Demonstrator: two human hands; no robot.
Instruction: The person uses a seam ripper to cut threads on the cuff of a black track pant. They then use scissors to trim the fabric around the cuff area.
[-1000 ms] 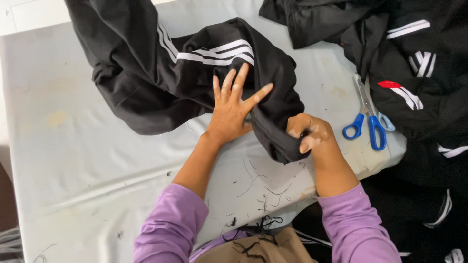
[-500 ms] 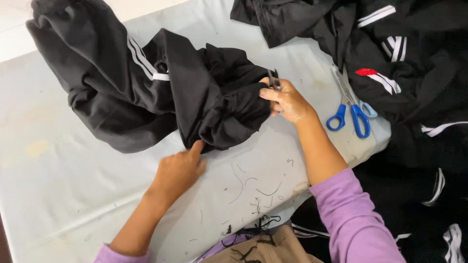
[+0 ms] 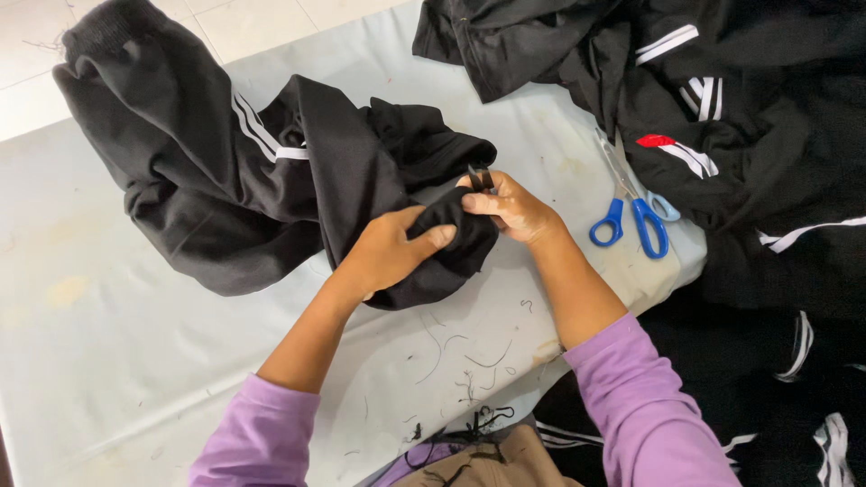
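I am working at a pale grey desk [image 3: 135,361] littered with short black thread ends [image 3: 460,356], with light floor tiles [image 3: 225,22] showing beyond its far edge. My left hand [image 3: 388,252] is pinching a fold of the black striped garment [image 3: 271,180] lying across the desk's middle, its grip closed on the cloth. My right hand [image 3: 510,206] is clamped on a small black thread snip [image 3: 480,178] touching that fold. Blue-handled scissors [image 3: 636,212] are lying just beside a pile of black garments [image 3: 722,108] at the right.

Black garment [image 3: 271,180] matt cloth; scissors [image 3: 631,212] glossy blue plastic handles.
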